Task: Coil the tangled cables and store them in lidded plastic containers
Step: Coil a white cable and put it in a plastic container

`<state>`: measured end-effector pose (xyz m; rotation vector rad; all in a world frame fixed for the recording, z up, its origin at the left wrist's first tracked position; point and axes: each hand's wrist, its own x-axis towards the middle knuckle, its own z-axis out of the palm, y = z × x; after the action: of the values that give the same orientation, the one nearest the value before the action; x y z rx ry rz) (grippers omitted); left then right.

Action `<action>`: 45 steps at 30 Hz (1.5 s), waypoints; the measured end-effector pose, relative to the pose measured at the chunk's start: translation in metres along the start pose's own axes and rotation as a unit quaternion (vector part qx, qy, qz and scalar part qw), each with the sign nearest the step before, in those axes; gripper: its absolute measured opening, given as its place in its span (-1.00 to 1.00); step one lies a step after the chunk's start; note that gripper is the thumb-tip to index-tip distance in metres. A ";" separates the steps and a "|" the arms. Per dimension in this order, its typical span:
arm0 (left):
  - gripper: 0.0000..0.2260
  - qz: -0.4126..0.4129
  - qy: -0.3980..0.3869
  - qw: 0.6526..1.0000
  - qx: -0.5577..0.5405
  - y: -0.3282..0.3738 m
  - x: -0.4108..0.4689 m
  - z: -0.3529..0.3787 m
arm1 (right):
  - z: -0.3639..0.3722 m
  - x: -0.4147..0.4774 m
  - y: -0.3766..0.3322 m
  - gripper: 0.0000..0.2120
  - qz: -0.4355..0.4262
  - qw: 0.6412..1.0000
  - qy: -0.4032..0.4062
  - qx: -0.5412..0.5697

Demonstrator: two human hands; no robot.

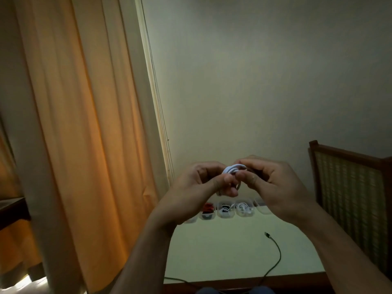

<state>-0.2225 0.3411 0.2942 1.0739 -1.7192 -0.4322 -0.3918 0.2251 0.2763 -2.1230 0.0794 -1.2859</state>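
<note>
Both hands raised above counter (222, 247), close together. Left hand (203, 183) and right hand (269, 181) pinch small white cable coil (232, 169) between fingertips, likely to keep loops from springing open while last turn is tucked. Row of clear plastic containers (227, 210) sits at counter's far edge, several already holding coiled cables; lids not discernible. Black cable (275, 251) lies loose on counter, trailing over near edge: judged next to coil.
</note>
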 end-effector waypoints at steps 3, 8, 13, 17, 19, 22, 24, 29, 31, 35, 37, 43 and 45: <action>-0.84 0.022 0.112 0.992 0.061 -0.010 0.008 0.011 | 0.007 0.003 0.005 -0.83 0.010 0.998 0.061 -0.018; -0.82 0.055 0.178 0.965 0.183 -0.019 0.011 0.017 | 0.010 0.002 0.007 -0.84 -0.004 0.994 0.103 -0.047; -0.83 0.000 0.192 0.973 0.129 -0.019 0.004 0.016 | 0.008 0.006 0.014 -0.89 0.001 0.990 0.127 -0.060; -0.89 -0.039 0.172 0.975 0.134 -0.020 -0.001 0.013 | 0.007 0.006 0.018 -0.81 0.017 0.989 0.143 -0.025; -0.89 -0.051 0.157 0.977 0.136 -0.020 -0.001 0.013 | 0.007 0.005 0.019 -0.80 0.026 0.991 0.130 -0.019; -0.88 -0.074 0.147 0.977 0.133 -0.021 0.000 0.014 | 0.008 0.005 0.022 -0.86 0.043 0.990 0.130 -0.032; -0.87 -0.085 0.136 0.976 0.144 -0.021 0.002 0.014 | 0.007 0.006 0.024 -0.90 0.041 0.988 0.132 -0.072; -0.84 -0.102 0.149 0.969 0.166 -0.021 0.004 0.016 | 0.006 0.007 0.022 -0.88 0.015 0.984 0.118 -0.136; -0.84 -0.100 0.157 0.967 0.172 -0.020 0.003 0.014 | 0.004 0.007 0.021 -0.84 0.027 0.990 0.090 -0.107; -0.83 -0.129 0.135 0.977 0.098 -0.014 -0.001 0.008 | -0.008 0.009 0.017 -0.78 0.079 0.996 -0.032 -0.036; -0.81 -0.137 0.127 0.981 0.048 -0.015 -0.002 0.005 | -0.016 0.011 0.017 -0.77 0.086 0.992 -0.085 -0.038; -0.80 -0.138 0.167 0.975 -0.049 -0.014 0.001 -0.007 | -0.024 0.014 0.015 -0.79 0.125 0.986 -0.096 -0.054; -0.81 -0.134 0.164 0.977 -0.020 -0.011 0.003 -0.009 | -0.022 0.011 0.014 -0.76 0.148 0.986 -0.074 0.009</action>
<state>-0.2102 0.3341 0.2916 1.2762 -1.2765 -0.4279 -0.4003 0.1991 0.2837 -2.0904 0.3076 -0.9503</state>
